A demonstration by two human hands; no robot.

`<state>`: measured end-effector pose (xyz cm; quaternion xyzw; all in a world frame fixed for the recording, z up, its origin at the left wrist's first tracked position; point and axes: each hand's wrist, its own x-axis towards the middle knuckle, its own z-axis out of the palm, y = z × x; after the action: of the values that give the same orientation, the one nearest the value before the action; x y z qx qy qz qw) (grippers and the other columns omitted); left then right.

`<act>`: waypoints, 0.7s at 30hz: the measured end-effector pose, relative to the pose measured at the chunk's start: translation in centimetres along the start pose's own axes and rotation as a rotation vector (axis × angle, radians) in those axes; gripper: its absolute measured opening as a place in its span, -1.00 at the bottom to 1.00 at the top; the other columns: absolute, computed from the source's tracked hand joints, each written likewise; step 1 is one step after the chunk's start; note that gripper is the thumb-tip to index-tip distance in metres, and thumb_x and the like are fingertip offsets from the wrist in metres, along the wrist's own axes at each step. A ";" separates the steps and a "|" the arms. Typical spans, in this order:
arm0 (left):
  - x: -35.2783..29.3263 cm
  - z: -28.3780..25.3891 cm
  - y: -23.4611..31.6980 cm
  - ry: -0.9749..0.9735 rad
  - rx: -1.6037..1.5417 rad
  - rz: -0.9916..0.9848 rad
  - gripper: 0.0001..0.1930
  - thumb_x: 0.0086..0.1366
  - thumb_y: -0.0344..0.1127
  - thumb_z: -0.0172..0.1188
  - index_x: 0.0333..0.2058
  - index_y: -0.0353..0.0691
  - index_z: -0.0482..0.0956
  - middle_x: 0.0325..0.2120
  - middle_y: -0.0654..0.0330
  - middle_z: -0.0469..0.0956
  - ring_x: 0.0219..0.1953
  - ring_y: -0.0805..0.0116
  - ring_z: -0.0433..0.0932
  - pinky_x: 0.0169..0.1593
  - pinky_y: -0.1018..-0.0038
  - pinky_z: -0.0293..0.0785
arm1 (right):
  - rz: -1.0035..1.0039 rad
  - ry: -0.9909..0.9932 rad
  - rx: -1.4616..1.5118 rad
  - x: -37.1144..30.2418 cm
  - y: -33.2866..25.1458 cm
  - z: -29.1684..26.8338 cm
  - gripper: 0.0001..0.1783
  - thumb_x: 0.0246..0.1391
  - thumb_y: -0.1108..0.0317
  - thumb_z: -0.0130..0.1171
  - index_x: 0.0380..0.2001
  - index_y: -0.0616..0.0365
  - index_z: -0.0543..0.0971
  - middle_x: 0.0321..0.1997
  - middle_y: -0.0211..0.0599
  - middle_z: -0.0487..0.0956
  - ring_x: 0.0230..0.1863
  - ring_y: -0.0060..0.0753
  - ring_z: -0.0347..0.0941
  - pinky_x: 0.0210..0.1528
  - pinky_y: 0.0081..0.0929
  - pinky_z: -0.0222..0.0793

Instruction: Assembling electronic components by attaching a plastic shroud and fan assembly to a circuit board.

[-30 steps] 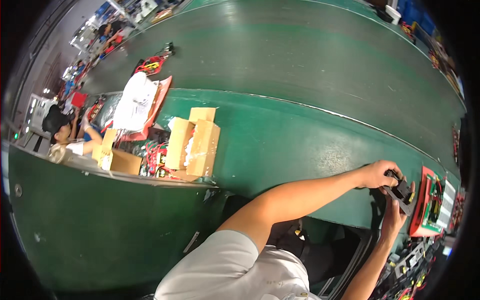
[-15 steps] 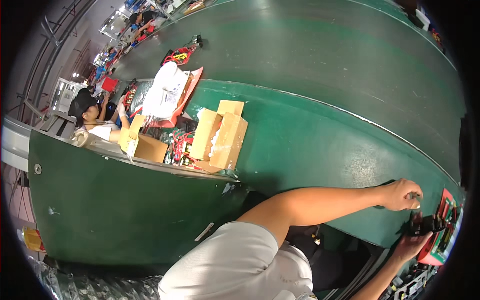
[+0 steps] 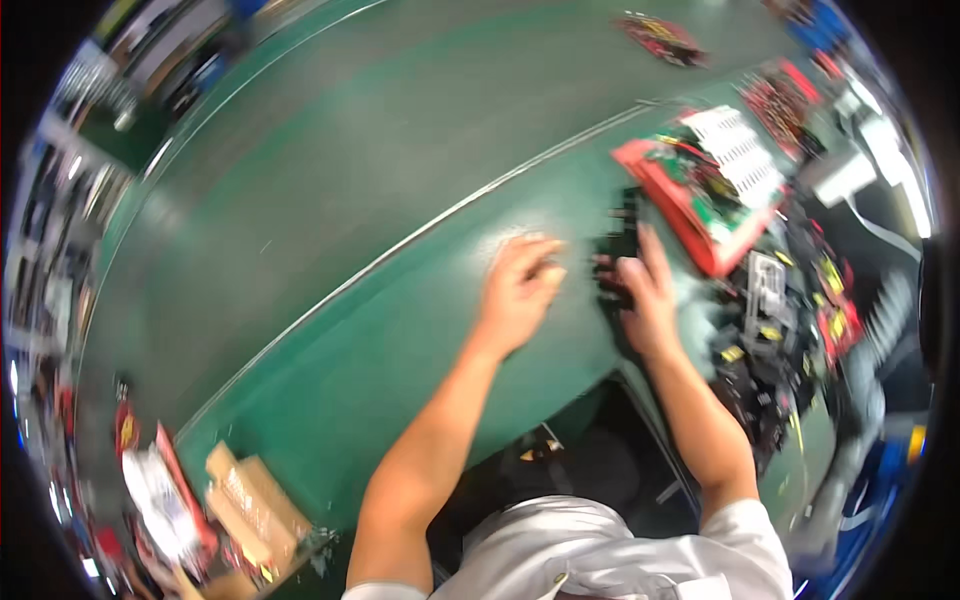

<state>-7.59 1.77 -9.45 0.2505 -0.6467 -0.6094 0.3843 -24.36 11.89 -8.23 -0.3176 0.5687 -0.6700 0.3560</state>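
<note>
My left hand [image 3: 517, 293] hovers over the green work surface, its fingers curled toward the thumb. Something small and dark may lie between the fingertips, but blur hides what it is. To its right, my right hand [image 3: 648, 300] is closed around a blurred black plastic part [image 3: 624, 232], long and with short projections on its left side. More dark pieces show by the thumb; whether they belong to the same part I cannot tell. A red tray [image 3: 697, 238] with green circuit boards [image 3: 712, 212] and a white slotted piece [image 3: 738, 150] is just beyond the right hand.
Black parts [image 3: 765, 375] are heaped right of my right forearm, beside a grey flexible hose [image 3: 868, 370]. Red-wired assemblies [image 3: 665, 40] lie on the far belt [image 3: 330, 150]. Cardboard boxes [image 3: 255, 505] and a white bag [image 3: 165, 505] sit at the lower left.
My view has swung to the right, bringing the red tray and the parts heap into full view. The boxes now appear at the lower left. My right hand still has the black part.
</note>
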 end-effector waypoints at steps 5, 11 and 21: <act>0.1 1.0 0.8 -0.040 -0.074 0.011 -0.77 0.30 -0.63 0.00 -0.15 -0.37 0.60 0.09 0.10 0.35 -0.07 0.35 0.55 -0.08 0.47 0.56 | -0.076 -0.089 0.096 -0.6 -0.6 -0.9 -0.29 0.27 0.40 0.08 0.42 0.17 0.08 0.20 -0.28 0.42 0.07 -0.43 0.45 0.11 -0.45 0.38; -0.3 0.8 1.2 -0.054 0.107 0.030 -0.81 0.29 -0.62 -0.01 -0.43 -0.37 0.58 0.07 0.09 0.39 -0.09 0.32 0.56 -0.07 0.46 0.54 | -0.142 -0.072 -0.067 -1.2 -0.6 -0.1 -0.32 0.24 0.40 0.14 0.38 0.14 0.18 0.20 -0.30 0.40 0.00 -0.60 0.36 0.04 -0.56 0.35; 7.0 -0.6 2.2 -0.080 0.680 0.178 -0.75 0.24 -0.49 0.23 -0.08 -0.30 0.62 0.01 0.12 0.49 -0.02 0.32 0.56 0.07 0.45 0.49 | -0.444 -0.196 -0.734 -10.2 -5.0 -5.5 -0.30 0.04 0.48 0.27 0.27 0.20 0.30 0.19 0.03 0.38 0.18 0.11 0.37 0.19 -0.24 0.35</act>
<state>-10.82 -3.87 -6.00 0.2829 -0.8463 -0.3329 0.3048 -23.95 23.95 -4.32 -0.5997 0.6505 -0.4506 0.1193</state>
